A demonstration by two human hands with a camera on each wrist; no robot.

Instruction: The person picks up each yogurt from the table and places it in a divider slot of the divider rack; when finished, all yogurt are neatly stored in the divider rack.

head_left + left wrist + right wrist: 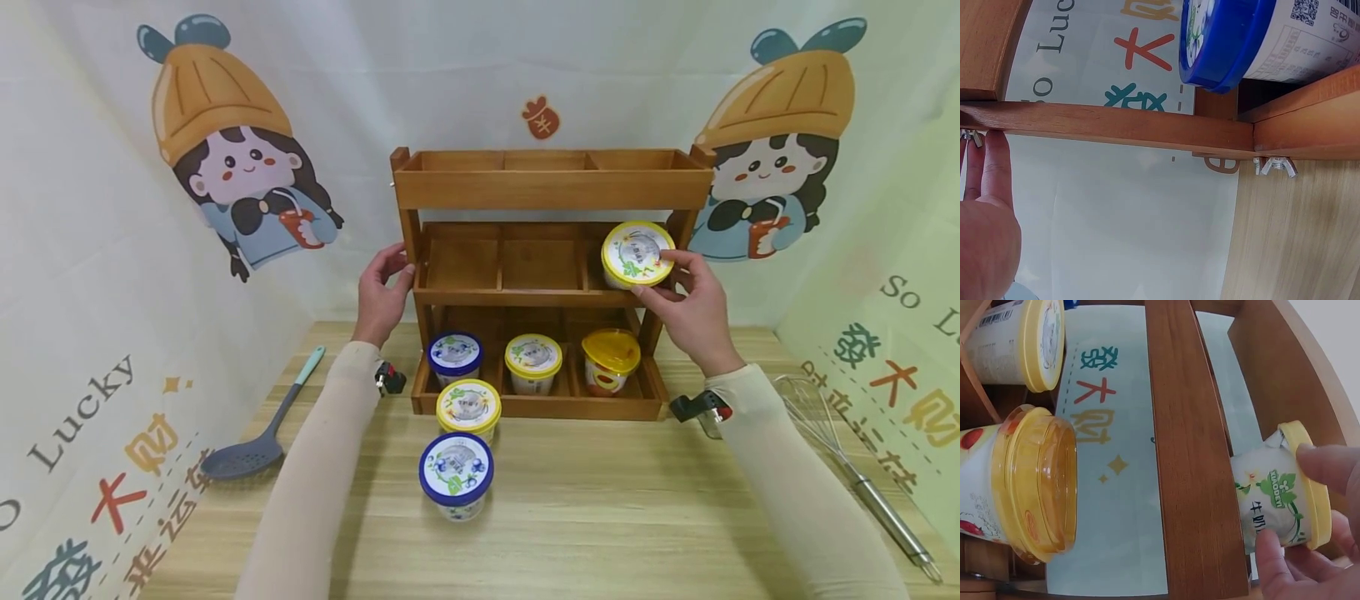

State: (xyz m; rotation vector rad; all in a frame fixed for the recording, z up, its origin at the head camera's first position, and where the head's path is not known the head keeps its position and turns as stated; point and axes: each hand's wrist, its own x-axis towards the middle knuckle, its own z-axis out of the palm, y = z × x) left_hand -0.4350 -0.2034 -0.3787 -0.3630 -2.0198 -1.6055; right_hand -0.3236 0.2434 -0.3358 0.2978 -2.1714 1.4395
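My right hand (693, 312) holds a yellow-lidded cup (637, 254), thumb and fingers spread about its lid and side. The cup is at the right compartment of the middle tier of a wooden rack (551, 192). In the right wrist view, green leaves and dark lettering show on this cup (1272, 503). My left hand (384, 296) touches the rack's left upright with its fingertips; in the left wrist view the fingers (997, 165) look straight against the wood. On the bottom tier stand a blue-lidded cup (455, 354), a yellow-lidded cup (533, 362) and an orange-yellow-lidded cup (611, 362).
In front of the rack stand another yellow-lidded cup (468, 407) and another blue-lidded cup (456, 475). A grey slotted spoon (247, 454) lies on the left of the wooden table (585, 508). A whisk (862, 483) lies at the right beside the printed cloth.
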